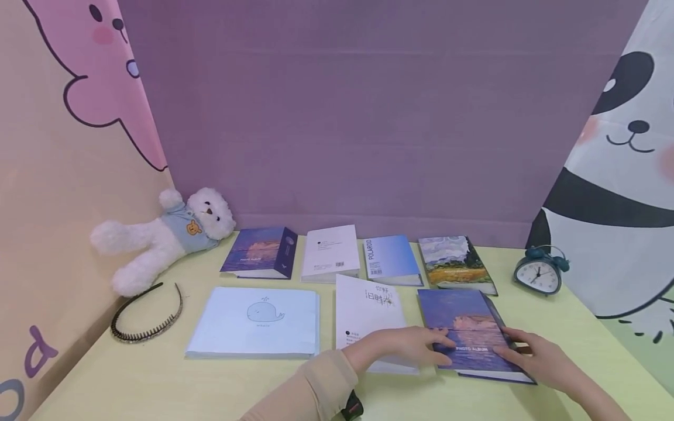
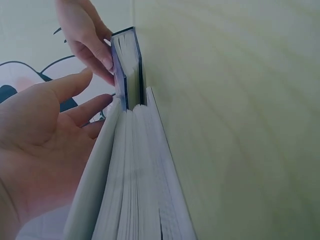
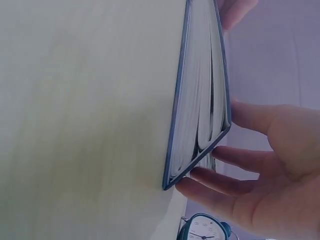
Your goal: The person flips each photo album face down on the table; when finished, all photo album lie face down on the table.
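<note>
A blue-purple photo album [image 1: 458, 313] with a cliff-and-sea picture lies at the front right, its pages visible edge-on in the right wrist view. My left hand [image 1: 418, 345] reaches across a white book [image 1: 363, 310], fingers extended onto the album's left edge. At the opposite side is my right hand [image 1: 544, 359], its thumb resting on the cover and its fairly straight fingers touching the spine [image 3: 200, 157]. Close up in the left wrist view, the white book's page edges [image 2: 132, 175] run beside the left palm.
A whale-print album [image 1: 237, 321] lies to the left. Behind stand a second sea-picture album [image 1: 258, 251], a white book [image 1: 330, 251], a blue Polaroid album [image 1: 392, 257] and a landscape album [image 1: 453, 263]. A plush bear [image 1: 181, 231], headband [image 1: 142, 336] and alarm clock [image 1: 538, 275] flank them.
</note>
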Available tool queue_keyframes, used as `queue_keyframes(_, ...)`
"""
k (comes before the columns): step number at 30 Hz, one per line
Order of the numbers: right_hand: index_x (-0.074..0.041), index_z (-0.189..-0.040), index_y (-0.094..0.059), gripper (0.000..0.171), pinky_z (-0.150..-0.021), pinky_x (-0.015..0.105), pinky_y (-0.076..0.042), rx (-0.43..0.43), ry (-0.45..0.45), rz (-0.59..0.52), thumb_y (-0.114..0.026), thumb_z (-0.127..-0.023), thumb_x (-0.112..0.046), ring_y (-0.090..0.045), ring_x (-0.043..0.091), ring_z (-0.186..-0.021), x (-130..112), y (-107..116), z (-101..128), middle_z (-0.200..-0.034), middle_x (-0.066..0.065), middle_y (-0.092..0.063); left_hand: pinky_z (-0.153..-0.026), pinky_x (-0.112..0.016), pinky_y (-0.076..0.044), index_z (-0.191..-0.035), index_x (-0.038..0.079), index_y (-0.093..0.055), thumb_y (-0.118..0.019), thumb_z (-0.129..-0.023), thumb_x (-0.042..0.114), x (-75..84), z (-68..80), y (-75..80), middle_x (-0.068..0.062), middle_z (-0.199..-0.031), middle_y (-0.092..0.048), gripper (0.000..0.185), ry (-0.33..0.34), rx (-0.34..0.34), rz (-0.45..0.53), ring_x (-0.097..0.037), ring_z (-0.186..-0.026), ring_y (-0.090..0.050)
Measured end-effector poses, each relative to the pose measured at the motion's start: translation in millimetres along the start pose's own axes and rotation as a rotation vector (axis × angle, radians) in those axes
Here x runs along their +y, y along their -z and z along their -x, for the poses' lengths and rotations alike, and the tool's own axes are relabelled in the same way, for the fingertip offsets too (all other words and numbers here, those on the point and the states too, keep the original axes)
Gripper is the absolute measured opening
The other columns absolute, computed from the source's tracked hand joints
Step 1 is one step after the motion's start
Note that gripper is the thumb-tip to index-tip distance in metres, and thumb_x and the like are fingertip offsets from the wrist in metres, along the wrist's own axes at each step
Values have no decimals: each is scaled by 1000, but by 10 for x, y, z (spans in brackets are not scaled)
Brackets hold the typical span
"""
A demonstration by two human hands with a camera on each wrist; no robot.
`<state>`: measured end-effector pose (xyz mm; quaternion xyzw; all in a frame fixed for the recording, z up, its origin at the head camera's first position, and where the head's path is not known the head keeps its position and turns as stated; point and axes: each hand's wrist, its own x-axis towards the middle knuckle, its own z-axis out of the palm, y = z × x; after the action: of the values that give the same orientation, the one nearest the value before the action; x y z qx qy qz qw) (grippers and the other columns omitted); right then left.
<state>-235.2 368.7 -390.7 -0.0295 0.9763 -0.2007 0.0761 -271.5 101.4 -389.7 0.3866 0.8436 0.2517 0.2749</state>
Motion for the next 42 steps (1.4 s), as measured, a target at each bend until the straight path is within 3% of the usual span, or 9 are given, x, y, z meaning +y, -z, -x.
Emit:
queue_keyframes(4,12,-126,-49,70,-74,43,-55,53,-3,-9,-64,-86,-43,-63,36,-93,-54,34,8,-122,35,-53,-103,-25,-40,-140,35,-41,-52,-96,38,-11,10,14,16,-147,-35,46,-8,59,37,-4,-130,-41)
queue_keyframes(8,9,-124,-53,60,-74,44,-55,122,18,-28,-65,-87,-37,-62,37,-94,-141,59,26,-120,32,-56,-97,-22,-44,-141,31,-42,-53,-95,37,-91,34,46,14,-142,-43,47,-57,140,27,-4,-123,-49)
queue_keyframes(14,2,-118,-60,44,-73,43,-55,264,125,-49,-64,-89,-31,-63,36,-93,-320,40,35,-112,24,-64,-99,-19,-41,-138,22,-47,-55,-95,34,-238,180,144,9,-138,-51,46,-130,271,46,-5,-124,-49)
queue_keyframes(19,-1,-115,-64,35,-70,30,-56,350,219,-100,-65,-89,-24,-66,18,-87,-471,-15,-24,-109,17,-67,-96,-18,-43,-137,17,-48,-58,-93,31,-344,332,222,6,-136,-53,47,-137,342,119,-8,-119,-54)
queue_keyframes(22,-3,-115,-64,34,-68,23,-55,344,263,-157,-64,-90,-25,-67,11,-83,-583,-50,-82,-107,15,-68,-96,-19,-44,-136,16,-49,-59,-93,30,-407,429,262,4,-135,-54,46,-131,375,158,-11,-119,-55)
queue_keyframes(28,-4,-112,-66,31,-70,19,-54,343,382,-221,-66,-88,-24,-68,11,-84,-820,-166,-205,-100,10,-71,-94,-18,-45,-134,14,-52,-61,-92,27,-510,612,299,0,-132,-57,44,-131,431,212,-17,-118,-56)
queue_keyframes(33,-4,-111,-66,32,-76,31,-56,340,454,-204,-67,-87,-25,-66,24,-94,-1001,-284,-291,-106,10,-69,-94,-19,-46,-132,11,-53,-61,-92,25,-611,760,304,-2,-129,-59,43,-123,477,218,-18,-116,-57)
queue_keyframes(37,-5,-115,-65,37,-84,41,-54,273,482,-212,-67,-87,-29,-62,33,-103,-1134,-354,-331,-113,11,-66,-97,-23,-46,-131,13,-55,-62,-92,26,-690,876,313,-1,-128,-59,42,-88,529,236,-18,-117,-56)
queue_keyframes(42,-6,-120,-62,44,-83,45,-53,169,516,-199,-65,-87,-36,-59,36,-108,-1244,-410,-362,-118,10,-63,-101,-31,-44,-130,14,-55,-60,-92,28,-769,1003,354,-2,-129,-59,41,-48,590,249,-20,-122,-53)
